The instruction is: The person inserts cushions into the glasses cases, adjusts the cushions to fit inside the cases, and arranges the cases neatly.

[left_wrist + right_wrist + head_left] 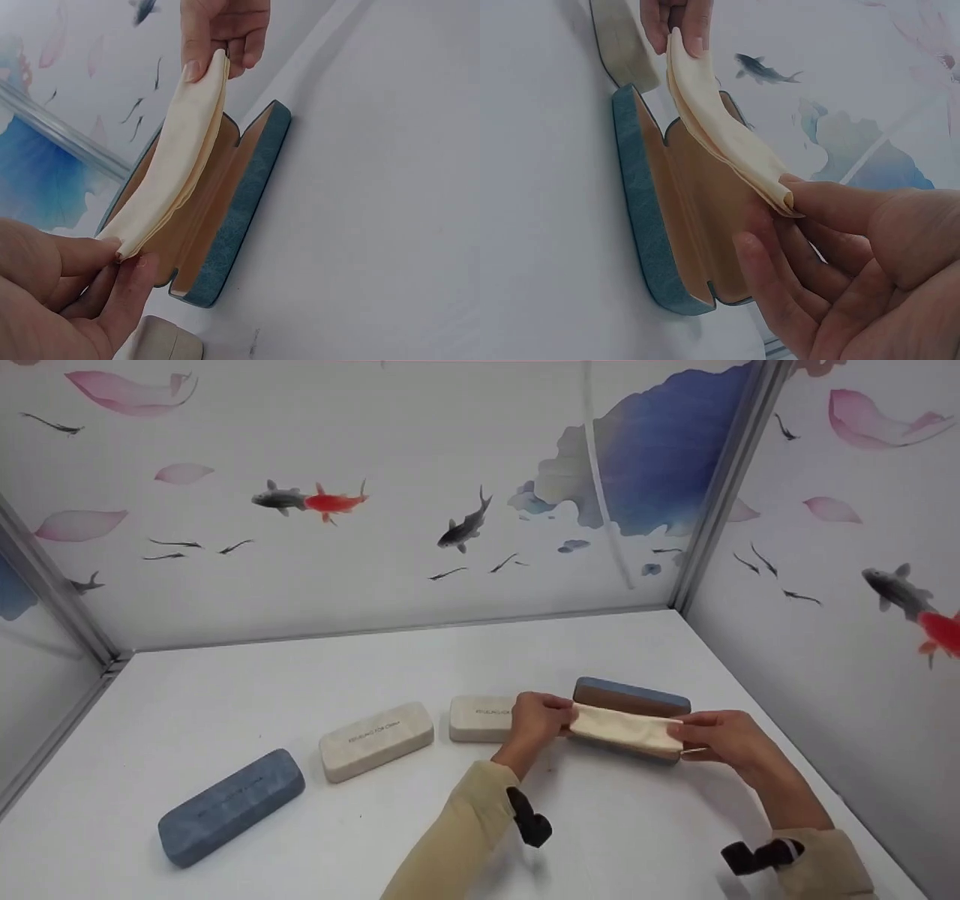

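Note:
A folded cream cloth (626, 727) is stretched between both hands, over an open blue glasses case (634, 695) with a brown lining. My left hand (536, 720) pinches one end of the cloth between thumb and fingers. At the other end, my right hand (724, 737) pinches it the same way. In the left wrist view the cloth (169, 154) shows several layers along its edge, and the tan inside of the case (217, 202) lies bare beneath it. The right wrist view shows the cloth (720, 124) bowed slightly, above the case's hinge side.
Left of the open case lies a cream glasses case (480, 718), partly behind the left hand. Another cream case (377, 741) and a closed blue case (231, 808) lie farther left on the white table (330, 840). Printed panels (375, 585) wall the back and sides.

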`<control>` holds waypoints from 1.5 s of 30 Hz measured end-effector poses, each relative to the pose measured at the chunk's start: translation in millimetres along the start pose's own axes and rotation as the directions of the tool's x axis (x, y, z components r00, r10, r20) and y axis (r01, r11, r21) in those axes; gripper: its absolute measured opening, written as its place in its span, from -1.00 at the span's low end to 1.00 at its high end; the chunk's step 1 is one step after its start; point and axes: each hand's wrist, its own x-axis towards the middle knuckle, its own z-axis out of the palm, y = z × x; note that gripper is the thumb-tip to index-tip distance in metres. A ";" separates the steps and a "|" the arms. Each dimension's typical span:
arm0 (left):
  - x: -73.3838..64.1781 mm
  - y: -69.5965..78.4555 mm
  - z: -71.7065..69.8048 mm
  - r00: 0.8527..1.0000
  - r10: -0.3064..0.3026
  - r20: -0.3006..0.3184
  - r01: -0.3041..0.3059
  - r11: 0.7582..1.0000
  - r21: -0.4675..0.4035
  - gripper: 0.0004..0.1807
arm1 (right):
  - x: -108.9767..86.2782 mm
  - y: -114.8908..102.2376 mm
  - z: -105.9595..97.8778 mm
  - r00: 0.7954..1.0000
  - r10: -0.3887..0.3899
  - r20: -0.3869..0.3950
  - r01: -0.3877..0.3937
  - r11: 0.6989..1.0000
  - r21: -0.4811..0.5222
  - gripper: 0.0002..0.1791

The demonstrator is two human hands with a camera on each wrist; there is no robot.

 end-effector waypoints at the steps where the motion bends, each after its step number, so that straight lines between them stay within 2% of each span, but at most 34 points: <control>1: 1.0 0.0 -0.7 1.000 -0.007 0.001 0.007 1.000 -0.011 -0.87 | 1.0 -0.4 0.0 1.000 0.003 -0.009 -0.003 1.000 0.003 -0.38; 6: 4.8 2.8 -0.5 1.000 -0.010 -0.001 0.010 0.999 -0.051 -0.86 | 4.5 -0.7 0.3 0.999 0.013 -0.044 -0.011 0.999 0.032 -0.36; 9: 7.5 4.5 1.5 1.000 -0.001 -0.022 0.000 0.999 -0.052 -0.86 | 6.3 0.4 1.3 0.998 0.022 -0.062 -0.020 0.999 0.030 -0.34; 17: 10.3 -1.3 8.8 0.999 -0.028 -0.041 0.026 0.999 -0.041 -0.85 | 9.9 7.9 3.0 0.992 0.066 -0.103 -0.065 0.998 0.020 -0.28; 25: 13.3 -4.5 10.9 0.996 0.063 -0.069 -0.059 0.997 0.050 -0.87 | 14.3 12.4 7.2 0.988 0.077 -0.134 -0.080 0.997 -0.017 -0.27; 29: 15.6 -6.2 12.8 0.994 0.072 -0.087 -0.065 0.994 0.082 -0.90 | 15.3 13.7 9.6 0.985 0.061 -0.162 -0.067 0.997 -0.034 -0.31; 36: 18.0 -7.3 16.2 0.991 0.103 -0.086 -0.099 0.994 0.053 -0.91 | 13.8 16.7 10.1 0.984 0.061 -0.166 -0.071 0.996 -0.056 -0.36; 45: 24.8 -6.8 17.2 0.982 0.166 -0.088 -0.150 0.975 0.163 -0.90 | 16.2 18.7 13.6 0.979 0.084 -0.184 -0.097 0.993 -0.061 -0.35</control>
